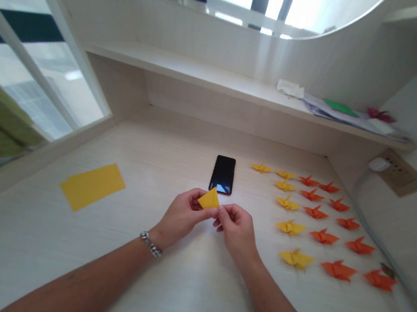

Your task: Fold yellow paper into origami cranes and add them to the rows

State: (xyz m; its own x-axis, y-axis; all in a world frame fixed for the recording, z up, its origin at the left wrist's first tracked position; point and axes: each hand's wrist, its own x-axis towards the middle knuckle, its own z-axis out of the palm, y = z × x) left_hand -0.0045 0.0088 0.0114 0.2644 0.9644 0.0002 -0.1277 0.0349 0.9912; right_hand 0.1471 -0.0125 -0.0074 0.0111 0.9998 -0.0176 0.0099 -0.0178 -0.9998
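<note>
A small folded piece of yellow paper, triangular in outline, is held above the middle of the pale wooden desk. My left hand pinches its left edge, and a metal bracelet sits on that wrist. My right hand pinches the paper's right corner with fingertips pressed together. Just beyond both hands lies a black phone, face up on the desk.
Several folded yellow paper cranes and orange paper cranes lie in rows at the right. A flat yellow sheet lies at the left. A shelf holds papers. A charger and cable run along the right wall.
</note>
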